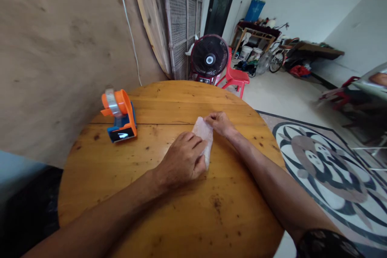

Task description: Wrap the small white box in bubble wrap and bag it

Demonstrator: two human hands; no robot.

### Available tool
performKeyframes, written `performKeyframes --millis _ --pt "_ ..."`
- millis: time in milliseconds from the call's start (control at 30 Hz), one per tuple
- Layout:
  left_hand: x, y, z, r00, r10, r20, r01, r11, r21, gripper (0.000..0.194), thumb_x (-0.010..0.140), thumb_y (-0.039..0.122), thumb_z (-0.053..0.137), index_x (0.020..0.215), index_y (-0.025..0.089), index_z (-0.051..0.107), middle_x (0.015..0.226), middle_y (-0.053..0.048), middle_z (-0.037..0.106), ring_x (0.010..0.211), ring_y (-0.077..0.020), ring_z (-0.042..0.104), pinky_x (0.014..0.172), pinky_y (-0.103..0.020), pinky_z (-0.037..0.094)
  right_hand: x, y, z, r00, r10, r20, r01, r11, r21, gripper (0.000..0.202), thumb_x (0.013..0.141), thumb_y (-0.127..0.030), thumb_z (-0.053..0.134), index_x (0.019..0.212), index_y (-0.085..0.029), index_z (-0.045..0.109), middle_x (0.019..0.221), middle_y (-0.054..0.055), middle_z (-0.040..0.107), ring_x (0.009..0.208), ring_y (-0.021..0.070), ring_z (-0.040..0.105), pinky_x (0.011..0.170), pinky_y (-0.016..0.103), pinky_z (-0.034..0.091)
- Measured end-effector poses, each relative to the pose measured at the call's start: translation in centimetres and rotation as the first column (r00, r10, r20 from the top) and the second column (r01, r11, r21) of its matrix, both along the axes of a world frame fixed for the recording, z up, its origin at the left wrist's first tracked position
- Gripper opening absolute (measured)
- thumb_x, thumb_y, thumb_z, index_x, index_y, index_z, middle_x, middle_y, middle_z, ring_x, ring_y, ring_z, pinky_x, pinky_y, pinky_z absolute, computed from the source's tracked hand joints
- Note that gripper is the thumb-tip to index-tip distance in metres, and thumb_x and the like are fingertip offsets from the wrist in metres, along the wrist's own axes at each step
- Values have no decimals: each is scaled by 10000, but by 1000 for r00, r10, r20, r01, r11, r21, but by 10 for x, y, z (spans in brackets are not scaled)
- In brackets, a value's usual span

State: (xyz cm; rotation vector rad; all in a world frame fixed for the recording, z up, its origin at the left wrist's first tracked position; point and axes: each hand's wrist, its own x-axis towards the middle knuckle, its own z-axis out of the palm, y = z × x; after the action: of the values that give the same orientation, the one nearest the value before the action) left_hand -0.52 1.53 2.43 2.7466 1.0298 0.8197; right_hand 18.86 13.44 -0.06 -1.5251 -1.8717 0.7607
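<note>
A pale, whitish wrapped packet (pixel 207 151) lies on the round wooden table (pixel 145 217), slanting between my two hands. My left hand (pixel 184 157) rests over its left side, with the fingers curled onto it and the thumb near its lower end. At the packet's upper right edge, my right hand (pixel 220 123) pinches the wrapping between thumb and fingertips. What is inside the packet cannot be made out.
An orange and blue tape dispenser (pixel 128 119) with a roll of clear tape stands at the table's left. Beyond the far edge are a dark fan (pixel 210 56) and a red chair (pixel 237 75). A wooden board leans at the left.
</note>
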Motion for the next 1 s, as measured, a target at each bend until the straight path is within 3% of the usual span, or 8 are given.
performKeyframes --millis 167,333,500,600,800,1000 --pt "0 -1 -1 1000 16 6 -15 999 -36 296 827 194 469 1044 102 648 979 -118 671 949 -267 540 877 -425 452 1 -1 1 990 40 -132 -44 999 -32 322 716 -441 527 531 -184 471 521 -51 363 500 76 304 479 237 227" --pt "-1 0 -1 1000 0 7 1 998 -56 285 846 212 461 1026 104 653 967 -125 675 964 -265 550 890 -420 449 -1 -6 9 974 -4 -225 -23 993 -118 313 688 -433 581 536 -183 473 495 -65 384 472 65 304 467 228 230" --pt "-1 1 -3 1000 14 15 -14 998 -56 282 842 211 472 1044 128 651 978 -116 681 991 -267 538 921 -425 431 -11 -5 21 976 -43 -212 0 980 -200 266 720 -345 585 539 -181 478 474 -65 388 450 63 303 437 216 231" --pt "-2 0 -4 999 33 28 -31 997 -70 270 843 202 466 1024 152 660 980 -103 683 1001 -262 528 927 -421 421 -19 -8 36 979 -52 -196 7 975 -221 220 727 -277 584 557 -182 482 484 -57 410 461 71 366 439 197 297" --pt "-3 -2 -6 998 48 30 -45 995 -94 323 852 207 450 1089 148 661 1053 -97 664 1013 -263 503 934 -418 401 -32 -37 65 969 -77 -235 16 967 -255 175 777 -265 573 638 -192 494 545 -35 498 494 91 472 459 198 427" --pt "-7 -8 -6 986 151 76 -144 986 -87 335 845 255 466 1102 211 678 1112 -104 583 1011 -278 458 907 -435 401 -39 -70 74 960 -39 -276 1 991 -136 214 799 -303 568 627 -211 480 564 -36 478 491 101 461 469 228 436"
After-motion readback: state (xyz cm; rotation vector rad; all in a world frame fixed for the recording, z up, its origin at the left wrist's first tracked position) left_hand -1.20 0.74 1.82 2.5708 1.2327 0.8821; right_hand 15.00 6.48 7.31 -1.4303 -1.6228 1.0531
